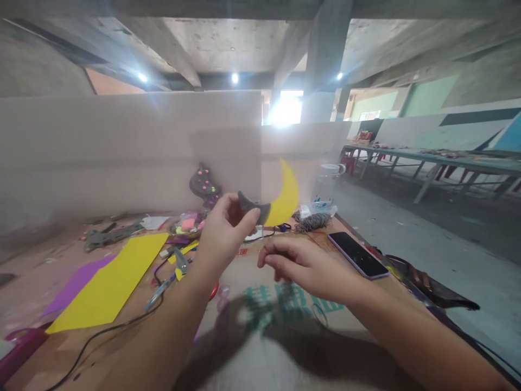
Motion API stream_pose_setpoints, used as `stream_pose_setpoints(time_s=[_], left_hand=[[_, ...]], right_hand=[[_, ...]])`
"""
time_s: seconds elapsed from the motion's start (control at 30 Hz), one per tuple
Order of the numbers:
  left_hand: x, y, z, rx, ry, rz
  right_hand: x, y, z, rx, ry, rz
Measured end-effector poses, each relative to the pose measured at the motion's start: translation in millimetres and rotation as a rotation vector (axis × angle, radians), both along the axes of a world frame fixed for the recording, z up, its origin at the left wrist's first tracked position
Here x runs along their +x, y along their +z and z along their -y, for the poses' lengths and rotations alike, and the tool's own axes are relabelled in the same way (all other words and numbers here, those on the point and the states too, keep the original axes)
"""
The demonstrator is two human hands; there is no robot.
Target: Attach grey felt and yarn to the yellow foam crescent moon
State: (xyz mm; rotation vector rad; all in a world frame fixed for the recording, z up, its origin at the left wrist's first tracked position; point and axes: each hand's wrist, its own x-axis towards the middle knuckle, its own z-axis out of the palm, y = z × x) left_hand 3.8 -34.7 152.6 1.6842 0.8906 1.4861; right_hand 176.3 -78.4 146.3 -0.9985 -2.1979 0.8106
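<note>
My left hand [228,228] pinches a crescent moon shape between thumb and fingers, raised above the work surface. Its right part is a yellow crescent [288,195]; the dark grey part [260,210] under my thumb looks fuzzy. Just below and to the right, my right hand [295,259] has its fingers curled together with the fingertips pressed close. Whatever may be between those fingertips is too fine to make out. Beneath both hands lies a cardboard surface [244,336] with green printed characters, crossed by the shadows of my hands.
Yellow sheet [118,282] and purple sheet [77,285] lie at left, beside pliers [181,260] and a black cable [101,328]. Ahead are a dark figure with coloured dots [203,184], a grey yarn bundle [313,221] and a clear jug [325,184]. A phone [358,254] rests at right.
</note>
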Motion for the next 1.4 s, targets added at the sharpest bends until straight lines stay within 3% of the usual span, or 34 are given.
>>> stream_pose_setpoints(time_s=[0.07,0.13,0.2,0.33,0.67,1.4], left_hand=[[4.5,-7.6,-0.1,0.06,0.026,-0.037],[5.3,-13.2,1.1,0.169,0.071,-0.218],[3.4,-15.3,3.2,0.234,0.049,-0.397],[-2.4,-12.6,6.8,0.206,-0.092,-0.488],[2.7,-21.4,7.8,0.293,-0.147,-0.541],[-0.9,-12.8,17.7,0.303,-0.181,-0.57]], right_hand=[[8.8,2.7,5.9,0.196,-0.064,0.113],[20.0,6.2,11.3,0.343,-0.13,0.195],[30.7,10.3,14.6,0.416,-0.18,0.208],[42.6,16.4,13.5,0.506,-0.226,0.107],[38.3,15.6,13.7,0.602,-0.232,-0.023],[38.6,16.4,17.6,0.643,-0.293,-0.016]])
